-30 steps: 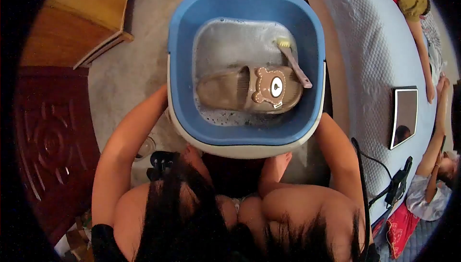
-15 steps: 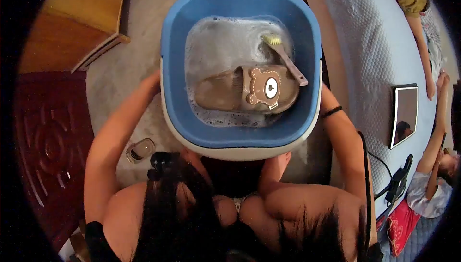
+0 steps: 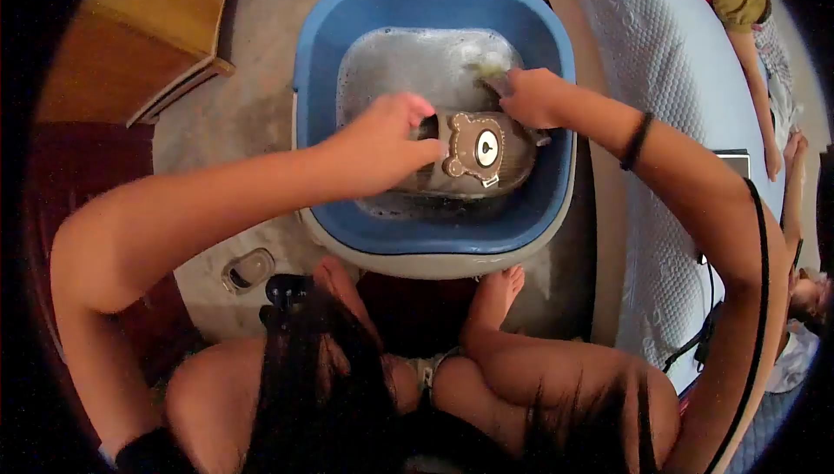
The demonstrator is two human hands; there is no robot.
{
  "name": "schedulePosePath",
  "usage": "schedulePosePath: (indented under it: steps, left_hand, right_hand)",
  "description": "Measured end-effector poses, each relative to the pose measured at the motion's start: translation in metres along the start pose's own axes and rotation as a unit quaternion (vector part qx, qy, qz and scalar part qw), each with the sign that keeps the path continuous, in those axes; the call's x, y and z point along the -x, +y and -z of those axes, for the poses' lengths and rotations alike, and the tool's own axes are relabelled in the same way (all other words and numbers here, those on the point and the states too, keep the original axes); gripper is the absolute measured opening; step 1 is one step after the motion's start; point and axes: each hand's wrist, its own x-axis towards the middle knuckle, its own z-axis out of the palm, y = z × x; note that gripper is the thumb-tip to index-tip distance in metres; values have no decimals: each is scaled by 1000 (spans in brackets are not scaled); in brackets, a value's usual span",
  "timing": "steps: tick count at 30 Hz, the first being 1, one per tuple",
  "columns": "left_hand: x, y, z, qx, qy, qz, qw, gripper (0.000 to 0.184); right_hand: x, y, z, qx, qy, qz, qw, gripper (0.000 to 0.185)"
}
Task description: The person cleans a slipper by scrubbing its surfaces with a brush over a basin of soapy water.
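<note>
A brown slipper (image 3: 512,165) with a bear-face strap lies in soapy water inside a blue tub (image 3: 434,239). My left hand (image 3: 391,144) hovers at the strap's left edge. Its thumb and fingers are apart, the thumb overlapping the strap from this viewpoint, and firm contact is not visible. Over the tub's right side, my right hand (image 3: 534,99) closes around the handle of a scrub brush (image 3: 488,70). The brush's pale yellow bristles point up and left, and the handle's end shows below the hand. My left hand and forearm hide the slipper's left part.
A small clear dish (image 3: 248,271) sits on the floor left of my feet. Wooden furniture (image 3: 139,31) stands at upper left. Along the right runs a bed with a pale quilted cover (image 3: 643,83), a tablet (image 3: 737,161) and another person's limbs (image 3: 754,83).
Both hands have come from the tub's outer sides to inside it. The left has reached the slipper strap; the right has taken hold of the brush.
</note>
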Motion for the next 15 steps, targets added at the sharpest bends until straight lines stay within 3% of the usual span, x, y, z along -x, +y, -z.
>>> schedulePosePath:
  steps: [2,5,6,9,10,13,15]
  left_hand:
    - [-7,33,3,118,-124,230,958,57]
    - [-35,6,-24,196,-186,233,934,56]
    - [-38,11,-21,211,-249,239,914,56]
    - [-34,-13,-42,355,-195,150,902,53]
    - [-30,-15,-42,407,-220,119,878,48]
    - [-13,-1,-28,430,-194,109,875,45]
    - [-4,4,-21,444,-177,84,874,45]
  right_hand:
    - [-12,-7,-3,5,-22,-23,999,25]
    - [-22,-17,2,-65,2,-47,997,30]
    - [-15,-14,-2,-113,40,-33,992,35]
    - [-17,-7,-21,-168,121,-72,976,49]
    - [-19,-8,-26,-170,140,-98,971,54]
    - [6,-14,-2,-220,144,-71,962,63]
    - [23,-13,2,-203,221,-27,954,59]
